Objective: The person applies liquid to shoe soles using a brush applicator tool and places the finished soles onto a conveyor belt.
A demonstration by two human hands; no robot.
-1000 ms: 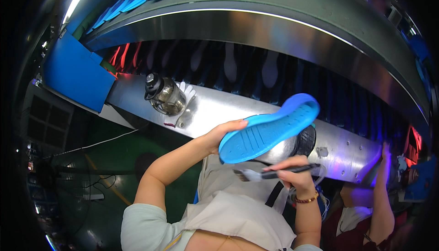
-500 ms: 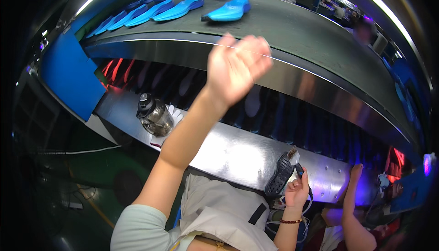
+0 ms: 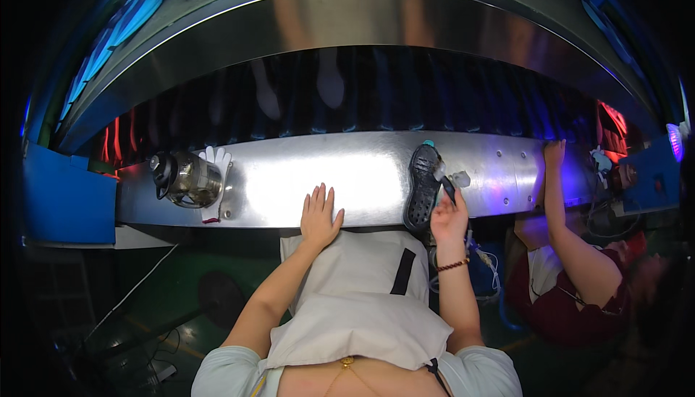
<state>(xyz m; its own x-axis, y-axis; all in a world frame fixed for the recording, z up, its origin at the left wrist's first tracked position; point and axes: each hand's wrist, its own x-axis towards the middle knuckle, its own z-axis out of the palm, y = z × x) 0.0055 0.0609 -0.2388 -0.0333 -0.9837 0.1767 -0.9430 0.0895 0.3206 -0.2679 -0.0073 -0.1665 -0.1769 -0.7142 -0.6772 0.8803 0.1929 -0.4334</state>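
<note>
My left hand [image 3: 321,217] lies flat at the near edge of the shiny metal ledge [image 3: 282,172], fingers stretched out and holding nothing. My right hand [image 3: 449,221] has its fingers closed round the dark handle of a small brush [image 3: 448,188]. Pale material shows at the brush's head, which is too small to make out clearly. Just left of that hand, a black perforated shoe sole [image 3: 422,191] lies lengthwise on the ledge, with a bit of teal at its far end.
A dark-lidded clear jug [image 3: 190,180] stands on the ledge at left, against a white glove [image 3: 219,159]. Beyond the ledge rises a metal-sided conveyor [image 3: 347,17], with blue insoles [image 3: 130,24] at far left. A co-worker's arm [image 3: 556,187] reaches the ledge at right.
My left hand has come down from above the conveyor to the ledge. My right hand still holds the brush beside the sole. The view has swung down and levelled.
</note>
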